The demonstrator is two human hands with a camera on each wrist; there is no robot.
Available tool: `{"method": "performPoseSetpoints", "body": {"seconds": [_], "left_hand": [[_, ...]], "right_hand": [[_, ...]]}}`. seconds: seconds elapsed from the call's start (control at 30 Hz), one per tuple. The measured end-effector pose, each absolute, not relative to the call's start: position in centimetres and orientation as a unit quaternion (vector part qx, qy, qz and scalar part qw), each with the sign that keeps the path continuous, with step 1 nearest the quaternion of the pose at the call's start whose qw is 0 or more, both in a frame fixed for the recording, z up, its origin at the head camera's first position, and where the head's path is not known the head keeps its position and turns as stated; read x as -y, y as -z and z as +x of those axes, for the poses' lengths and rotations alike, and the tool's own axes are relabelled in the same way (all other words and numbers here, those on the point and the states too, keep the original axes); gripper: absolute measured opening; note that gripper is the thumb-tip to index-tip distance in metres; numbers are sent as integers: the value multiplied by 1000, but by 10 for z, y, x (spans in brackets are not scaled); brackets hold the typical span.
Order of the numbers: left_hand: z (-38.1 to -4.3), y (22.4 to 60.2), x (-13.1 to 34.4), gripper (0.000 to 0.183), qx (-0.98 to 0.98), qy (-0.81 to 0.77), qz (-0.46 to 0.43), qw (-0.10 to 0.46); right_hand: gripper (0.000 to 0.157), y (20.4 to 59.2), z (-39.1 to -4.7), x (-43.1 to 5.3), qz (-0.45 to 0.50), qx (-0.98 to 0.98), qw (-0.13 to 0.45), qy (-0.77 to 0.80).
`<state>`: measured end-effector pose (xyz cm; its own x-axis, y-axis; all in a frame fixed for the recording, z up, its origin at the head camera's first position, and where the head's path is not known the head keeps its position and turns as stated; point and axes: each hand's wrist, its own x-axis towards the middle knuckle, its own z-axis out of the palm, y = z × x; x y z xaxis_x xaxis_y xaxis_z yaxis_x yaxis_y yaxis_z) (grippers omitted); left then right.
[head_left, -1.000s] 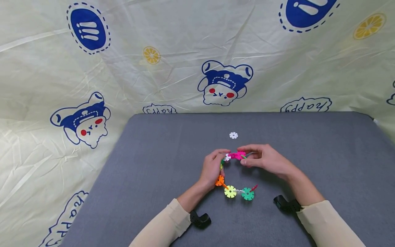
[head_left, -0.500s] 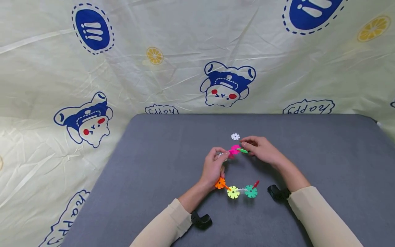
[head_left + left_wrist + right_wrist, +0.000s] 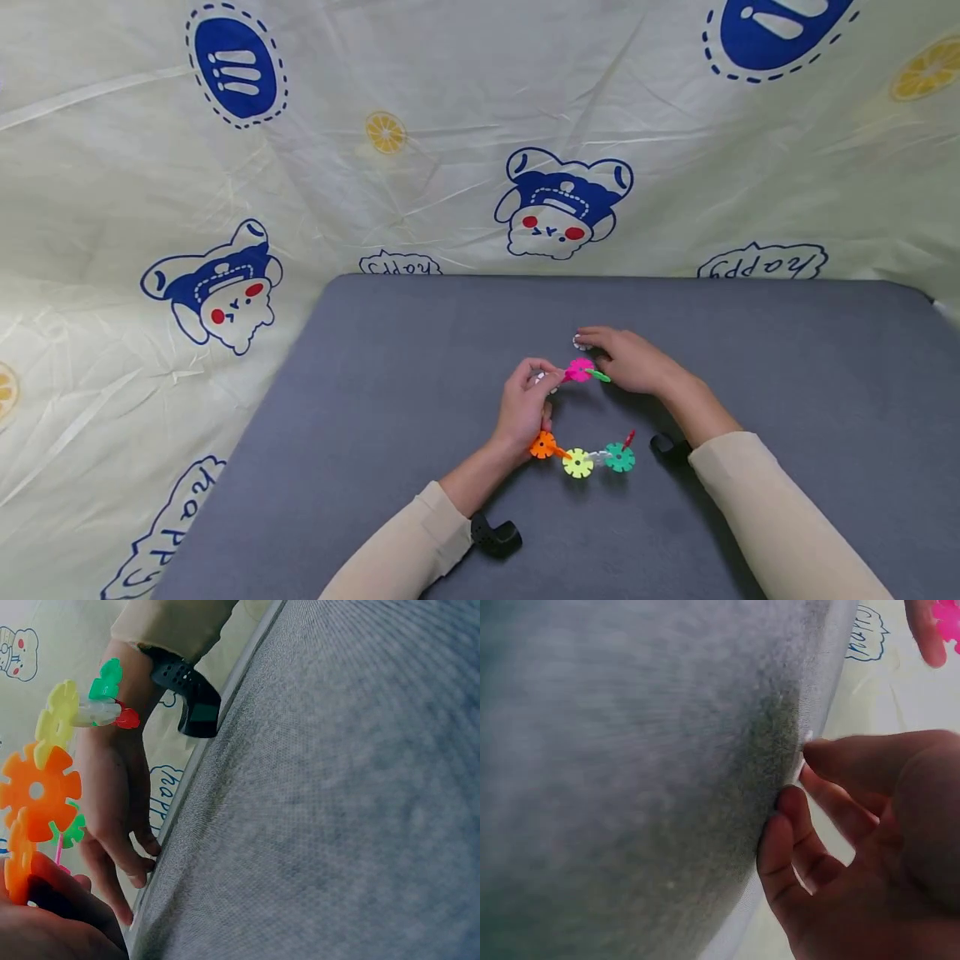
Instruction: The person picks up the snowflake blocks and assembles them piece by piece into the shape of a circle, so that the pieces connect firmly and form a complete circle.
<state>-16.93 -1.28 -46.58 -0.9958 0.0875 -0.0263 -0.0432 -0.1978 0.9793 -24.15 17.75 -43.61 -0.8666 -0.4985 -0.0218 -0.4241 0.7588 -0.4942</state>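
Observation:
My left hand point(image 3: 522, 408) grips a chain of interlocking plastic snowflake discs point(image 3: 577, 463), its fingers hiding the middle links. From under the hand an orange disc point(image 3: 543, 445) leads to yellow, clear, teal point(image 3: 620, 457) and red ones. At the chain's other end, past the fingertips, a pink disc point(image 3: 580, 370) carries a light green one point(image 3: 599, 376). My right hand point(image 3: 633, 360) reaches down to a loose white disc point(image 3: 577, 342), which the fingertips partly cover. Thumb and index finger stand apart in the head view; in the right wrist view the fingers point(image 3: 776, 851) bend toward the cloth.
A grey cloth-covered table point(image 3: 405, 375) lies under both hands. Behind it hangs a pale printed curtain point(image 3: 435, 200). Black wrist cameras point(image 3: 497, 537) sit at both sleeves.
The right hand has let go of the light green disc end and moved away to the white disc at the back. The left hand keeps its grip on the chain.

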Motion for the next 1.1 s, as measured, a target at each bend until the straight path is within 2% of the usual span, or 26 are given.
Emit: {"method": "performPoseSetpoints", "body": {"seconds": [0.2, 0.37, 0.43, 0.53, 0.73, 1.0, 1.1], "left_hand": [[-168, 466, 13, 18, -648, -761, 19, 33], [-167, 464, 12, 18, -648, -761, 17, 27], [-167, 464, 12, 18, -646, -763, 15, 25], [-167, 464, 12, 18, -647, -762, 17, 27], [-167, 464, 13, 17, -653, -757, 20, 25], [-167, 466, 12, 20, -660, -751, 19, 22], [-167, 466, 13, 21, -663, -748, 19, 20]], "right_hand": [[23, 439, -232, -187, -203, -933, 28, 295], [32, 440, -227, -195, -189, -927, 56, 318], [30, 440, -225, -196, -189, -927, 65, 319], [27, 440, -223, -197, -187, -927, 67, 317], [37, 441, -222, -199, -204, -929, 62, 301], [23, 441, -218, -203, -194, -919, 70, 337], [17, 440, -214, -206, -176, -900, 90, 389]]}}
